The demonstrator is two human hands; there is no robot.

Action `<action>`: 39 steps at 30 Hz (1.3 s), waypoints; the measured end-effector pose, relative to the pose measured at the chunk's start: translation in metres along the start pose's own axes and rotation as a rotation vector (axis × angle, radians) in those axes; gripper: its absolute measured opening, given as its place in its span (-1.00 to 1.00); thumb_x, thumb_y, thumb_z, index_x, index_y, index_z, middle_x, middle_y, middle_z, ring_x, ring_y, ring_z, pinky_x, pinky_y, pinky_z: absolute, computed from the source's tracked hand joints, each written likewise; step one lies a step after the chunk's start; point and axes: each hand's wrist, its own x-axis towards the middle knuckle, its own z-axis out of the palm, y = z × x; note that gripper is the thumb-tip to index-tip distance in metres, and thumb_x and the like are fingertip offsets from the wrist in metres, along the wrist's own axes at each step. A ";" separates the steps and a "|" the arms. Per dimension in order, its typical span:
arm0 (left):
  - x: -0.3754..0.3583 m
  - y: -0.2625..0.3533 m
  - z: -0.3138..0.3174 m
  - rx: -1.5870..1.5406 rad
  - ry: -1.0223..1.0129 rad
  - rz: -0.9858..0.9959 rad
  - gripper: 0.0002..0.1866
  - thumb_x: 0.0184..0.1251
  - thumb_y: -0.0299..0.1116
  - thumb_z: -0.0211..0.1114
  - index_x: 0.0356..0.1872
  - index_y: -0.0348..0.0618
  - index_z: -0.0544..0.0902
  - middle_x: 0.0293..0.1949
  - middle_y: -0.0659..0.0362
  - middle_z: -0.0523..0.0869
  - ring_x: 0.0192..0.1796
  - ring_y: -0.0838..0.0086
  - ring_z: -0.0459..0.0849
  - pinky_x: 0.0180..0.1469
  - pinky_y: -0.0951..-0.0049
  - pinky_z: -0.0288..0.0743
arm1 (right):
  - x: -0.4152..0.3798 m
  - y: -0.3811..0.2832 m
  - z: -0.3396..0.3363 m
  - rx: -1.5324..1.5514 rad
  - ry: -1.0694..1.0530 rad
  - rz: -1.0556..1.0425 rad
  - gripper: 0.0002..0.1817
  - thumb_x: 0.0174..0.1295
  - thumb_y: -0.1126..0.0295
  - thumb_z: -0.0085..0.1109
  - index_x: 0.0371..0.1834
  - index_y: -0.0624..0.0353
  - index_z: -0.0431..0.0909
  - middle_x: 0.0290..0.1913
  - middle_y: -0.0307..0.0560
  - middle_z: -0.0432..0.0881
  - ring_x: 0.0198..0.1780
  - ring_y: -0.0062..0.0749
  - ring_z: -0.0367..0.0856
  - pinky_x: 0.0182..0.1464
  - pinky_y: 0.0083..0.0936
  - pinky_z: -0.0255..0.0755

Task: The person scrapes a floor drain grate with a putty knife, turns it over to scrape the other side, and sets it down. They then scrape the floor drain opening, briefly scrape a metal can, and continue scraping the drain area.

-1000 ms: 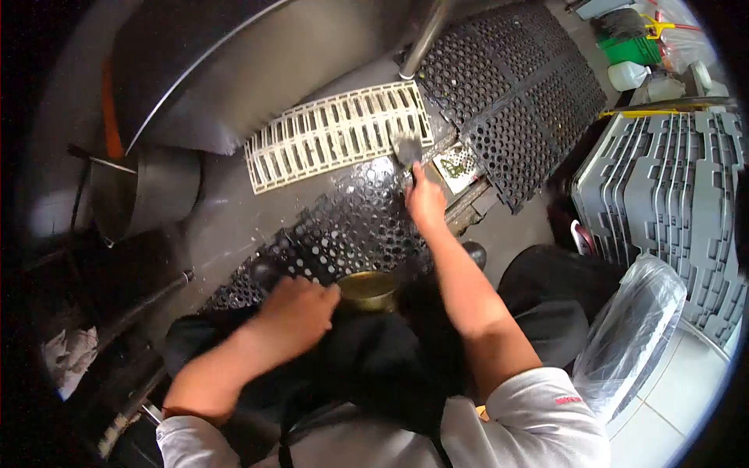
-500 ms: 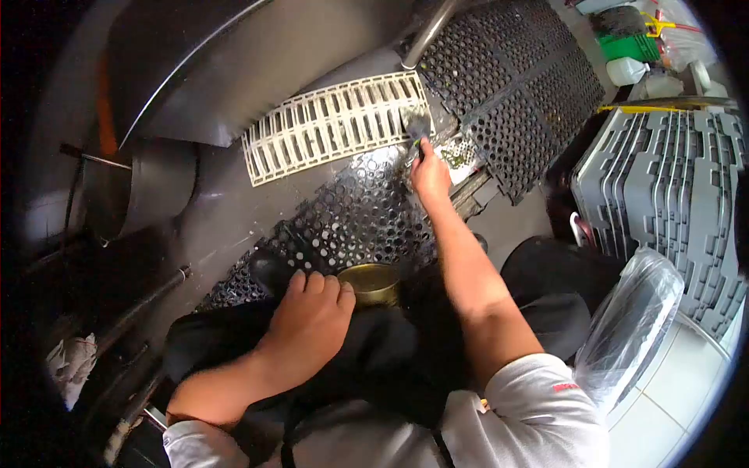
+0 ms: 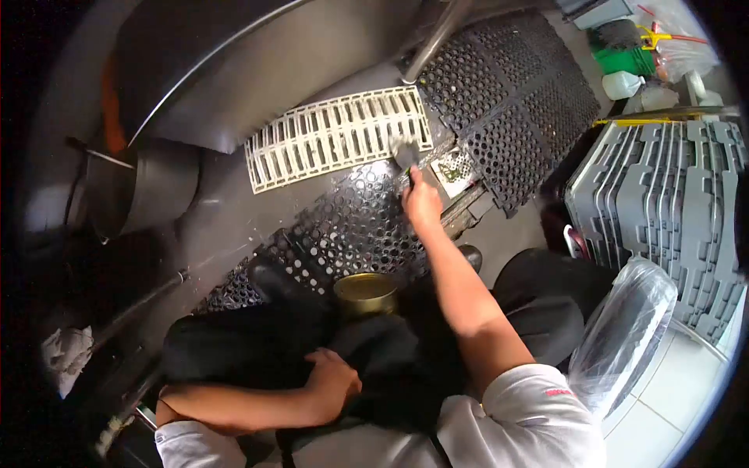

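My right hand (image 3: 422,204) is closed round the handle of a brush (image 3: 406,153). The brush's pale bristles meet the near right edge of a cream slatted grate (image 3: 335,140), which lies on the floor. Just right of the brush is a square drain opening (image 3: 455,171) with green bits in it. My left hand (image 3: 334,380) rests on my dark-trousered thigh, fingers loosely curled, with nothing visible in it. A gold-coloured round tin (image 3: 367,288) stands between my legs, beyond the left hand; its contents cannot be made out.
Black perforated rubber mats (image 3: 511,93) cover the floor ahead and below the grate. Grey stacked crates (image 3: 655,210) stand at the right beside a plastic-wrapped bundle (image 3: 628,335). A metal pipe (image 3: 433,43) slants down near the grate. A white jug (image 3: 622,85) sits at the far right.
My left hand has drawn back from beside the tin onto my thigh. My right hand and the brush have shifted slightly left and nearer along the grate's edge.
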 end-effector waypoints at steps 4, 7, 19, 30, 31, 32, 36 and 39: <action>0.002 0.004 0.004 0.086 -0.048 0.002 -0.70 0.23 -0.34 0.22 -0.06 0.02 0.79 0.07 -0.24 0.69 0.20 -0.23 0.58 -0.02 -0.34 0.50 | 0.024 -0.015 -0.004 0.097 -0.069 0.056 -0.47 0.30 0.30 0.12 0.38 -0.07 0.46 -0.30 0.30 0.72 -0.22 0.19 0.74 -0.15 0.07 0.59; 0.009 0.002 0.006 0.181 -0.019 -0.031 -0.68 0.26 -0.36 0.19 -0.02 0.21 0.77 0.07 -0.31 0.66 0.22 -0.25 0.56 0.00 -0.34 0.49 | -0.002 -0.020 -0.002 0.027 -0.142 0.038 -0.50 0.33 0.31 0.04 0.38 -0.07 0.46 -0.32 0.30 0.72 -0.24 0.19 0.74 -0.16 0.09 0.60; 0.008 0.011 -0.012 0.145 -0.002 -0.092 -0.54 0.35 -0.43 0.08 0.19 -0.53 0.56 0.33 -0.36 0.46 0.35 -0.30 0.43 -0.02 -0.52 0.45 | -0.003 -0.037 0.000 -0.010 -0.165 -0.094 -0.44 0.28 0.43 -0.02 0.41 -0.03 0.42 -0.29 0.31 0.72 -0.22 0.20 0.74 -0.12 0.04 0.60; 0.009 0.016 -0.007 0.185 -0.008 -0.171 -0.45 0.43 -0.30 0.08 0.34 -0.46 0.45 0.44 -0.19 0.38 0.44 -0.16 0.36 0.07 -0.55 0.44 | 0.003 -0.062 -0.002 0.031 -0.151 -0.094 -0.44 0.28 0.36 0.04 0.40 -0.06 0.46 -0.34 0.27 0.72 -0.23 0.15 0.75 -0.12 -0.01 0.61; 0.009 0.018 -0.007 0.224 -0.013 -0.182 -0.45 0.42 -0.32 0.09 0.35 -0.46 0.44 0.44 -0.18 0.38 0.44 -0.16 0.35 0.07 -0.55 0.44 | 0.007 -0.069 -0.008 0.014 -0.175 -0.068 -0.45 0.28 0.37 0.04 0.40 -0.03 0.46 -0.34 0.27 0.73 -0.24 0.15 0.75 -0.14 0.01 0.60; 0.007 0.019 -0.009 0.268 -0.015 -0.195 -0.44 0.41 -0.34 0.11 0.36 -0.46 0.43 0.45 -0.18 0.38 0.44 -0.15 0.35 0.08 -0.55 0.44 | -0.001 -0.068 -0.006 0.024 -0.205 -0.051 -0.46 0.28 0.35 0.07 0.39 -0.06 0.47 -0.30 0.28 0.73 -0.21 0.17 0.74 -0.11 0.04 0.59; 0.015 0.021 0.003 0.356 0.023 -0.247 -0.42 0.38 -0.37 0.15 0.38 -0.47 0.39 0.47 -0.15 0.36 0.45 -0.16 0.34 0.08 -0.53 0.45 | -0.018 -0.068 0.012 0.068 -0.256 -0.007 -0.47 0.28 0.32 0.14 0.37 -0.09 0.47 -0.22 0.35 0.72 -0.15 0.27 0.71 -0.03 0.11 0.56; -0.002 0.020 -0.015 0.295 -0.061 -0.164 -0.40 0.36 -0.37 0.17 0.38 -0.48 0.39 0.49 -0.15 0.32 0.46 -0.17 0.32 0.09 -0.54 0.44 | 0.005 -0.082 0.001 0.127 -0.163 -0.004 -0.47 0.28 0.33 0.12 0.37 -0.05 0.46 -0.23 0.35 0.71 -0.16 0.29 0.70 -0.05 0.08 0.57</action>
